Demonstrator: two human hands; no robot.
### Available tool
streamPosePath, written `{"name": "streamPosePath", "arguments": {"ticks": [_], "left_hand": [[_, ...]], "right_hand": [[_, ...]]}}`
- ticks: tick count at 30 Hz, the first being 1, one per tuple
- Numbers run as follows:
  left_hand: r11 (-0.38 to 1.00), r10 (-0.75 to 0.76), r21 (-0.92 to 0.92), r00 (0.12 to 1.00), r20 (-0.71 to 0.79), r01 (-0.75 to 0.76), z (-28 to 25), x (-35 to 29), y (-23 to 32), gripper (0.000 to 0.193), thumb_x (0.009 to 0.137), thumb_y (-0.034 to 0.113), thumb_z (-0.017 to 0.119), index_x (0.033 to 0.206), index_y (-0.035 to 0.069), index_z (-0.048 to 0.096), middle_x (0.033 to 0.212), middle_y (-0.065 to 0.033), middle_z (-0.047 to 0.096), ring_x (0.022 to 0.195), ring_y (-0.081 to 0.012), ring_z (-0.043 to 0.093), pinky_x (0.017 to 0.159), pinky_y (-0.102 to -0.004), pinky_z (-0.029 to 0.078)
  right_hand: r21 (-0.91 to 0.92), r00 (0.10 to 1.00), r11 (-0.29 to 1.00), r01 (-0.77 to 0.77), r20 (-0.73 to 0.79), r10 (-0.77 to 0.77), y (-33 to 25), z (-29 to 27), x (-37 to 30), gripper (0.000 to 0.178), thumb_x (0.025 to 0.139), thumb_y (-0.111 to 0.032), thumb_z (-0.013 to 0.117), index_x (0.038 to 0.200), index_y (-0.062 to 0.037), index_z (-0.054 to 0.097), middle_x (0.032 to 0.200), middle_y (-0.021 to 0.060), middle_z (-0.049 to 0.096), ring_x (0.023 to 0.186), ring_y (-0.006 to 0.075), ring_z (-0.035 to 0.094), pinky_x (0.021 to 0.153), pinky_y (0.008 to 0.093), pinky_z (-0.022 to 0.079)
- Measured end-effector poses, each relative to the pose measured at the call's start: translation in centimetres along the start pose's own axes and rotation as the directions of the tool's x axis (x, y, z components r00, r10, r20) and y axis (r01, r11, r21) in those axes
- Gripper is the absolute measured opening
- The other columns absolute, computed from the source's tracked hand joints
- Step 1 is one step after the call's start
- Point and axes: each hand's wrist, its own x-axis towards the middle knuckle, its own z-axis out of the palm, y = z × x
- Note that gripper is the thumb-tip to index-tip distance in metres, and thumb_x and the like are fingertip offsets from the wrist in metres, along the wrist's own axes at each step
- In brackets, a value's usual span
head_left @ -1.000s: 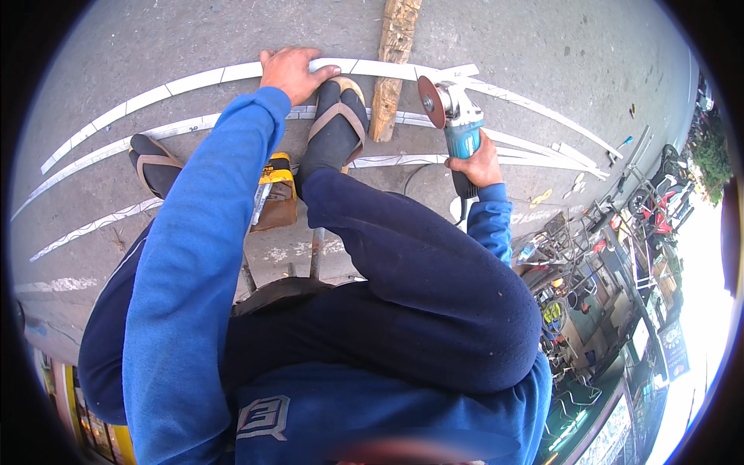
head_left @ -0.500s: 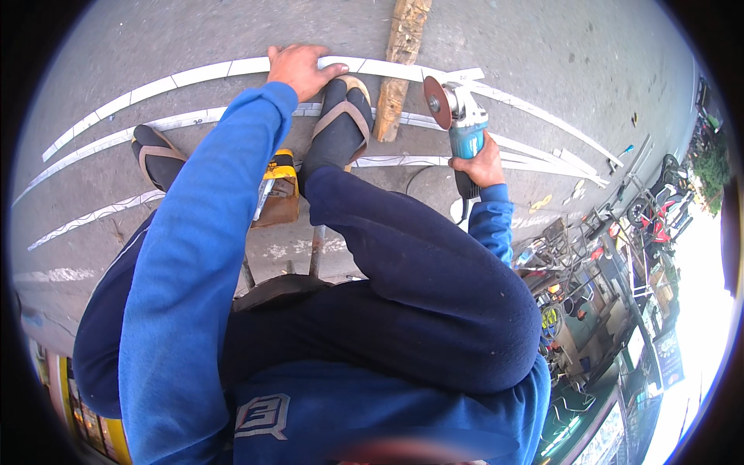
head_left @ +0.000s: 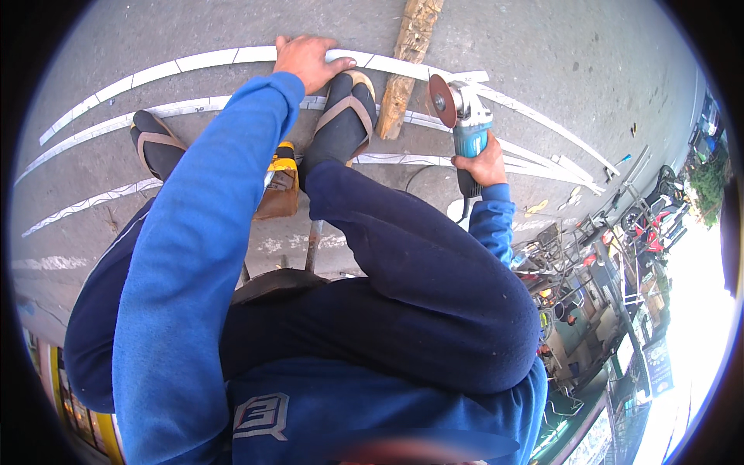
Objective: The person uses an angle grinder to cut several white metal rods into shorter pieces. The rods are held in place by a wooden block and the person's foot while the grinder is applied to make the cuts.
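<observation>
R hand [head_left: 483, 161]: fingers are gripping grinder [head_left: 471, 139] — long axis, disc [head_left: 442, 101] end pointing fwd; L hand [head_left: 305, 62]: fingers are clasping white strip [head_left: 387, 65] — wood beam [head_left: 400, 94] lying btwn.

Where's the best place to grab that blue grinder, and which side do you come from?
Probably by the dark handle, from the near right, where the right hand holds the grinder: that end is slim and nearest, while the reddish-brown disc sits at the far end.
</observation>
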Motion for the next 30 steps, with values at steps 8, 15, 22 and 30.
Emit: {"name": "streamPosePath", "arguments": {"ticks": [8, 15, 22, 30], "left_hand": [[1.000, -0.010, 0.018, 1.000, 0.008, 0.010, -0.2, -0.2, 0.4, 0.052, 0.088, 0.061, 0.063, 0.114, 0.017, 0.074, 0.106, -0.0077, 0.074, 0.109, -0.0262, 0.063, 0.096, -0.0480, 0.031], [1.000, -0.006, 0.009, 0.999, -0.047, 0.007, -0.3, -0.5, 0.7, 0.050, 0.089, 0.060, 0.062, 0.111, 0.017, 0.075, 0.103, -0.0063, 0.074, 0.109, -0.0241, 0.060, 0.097, -0.0484, 0.028], [1.000, -0.022, -0.011, 0.999, 0.037, 0.023, -0.6, -0.5, 0.6, 0.054, 0.091, 0.061, 0.058, 0.112, 0.014, 0.073, 0.113, -0.0096, 0.069, 0.115, -0.0274, 0.058, 0.098, -0.0484, 0.029], [0.999, -0.042, -0.026, 0.999, 0.029, 0.043, -0.4, -0.2, 0.7, 0.053, 0.091, 0.062, 0.057, 0.112, 0.016, 0.073, 0.110, -0.0102, 0.071, 0.112, -0.0272, 0.060, 0.098, -0.0486, 0.029]], "right_hand": [[0.019, 1.000, 1.000, 0.009, 0.007, -0.009, -0.9, -0.4, 0.4, 0.065, 0.052, -0.023, 0.086, 0.106, 0.0031, 0.061, 0.093, 0.0208, 0.069, 0.085, 0.0343, 0.068, 0.081, 0.0419, 0.053], [-0.011, 0.999, 1.000, -0.025, 0.042, 0.025, -1.1, -0.6, 0.0, 0.070, 0.053, -0.026, 0.081, 0.111, 0.0054, 0.058, 0.098, 0.0262, 0.068, 0.093, 0.0421, 0.066, 0.085, 0.0439, 0.052], [0.007, 0.998, 1.000, -0.027, 0.051, 0.026, -1.4, -0.5, -0.1, 0.068, 0.053, -0.025, 0.081, 0.110, 0.0052, 0.059, 0.098, 0.0262, 0.068, 0.093, 0.0422, 0.066, 0.084, 0.0443, 0.052], [0.033, 0.998, 0.998, -0.056, 0.043, 0.055, -1.8, -0.4, -0.1, 0.066, 0.054, -0.026, 0.082, 0.109, 0.0043, 0.060, 0.098, 0.0253, 0.068, 0.093, 0.0411, 0.067, 0.085, 0.0443, 0.052]]}}
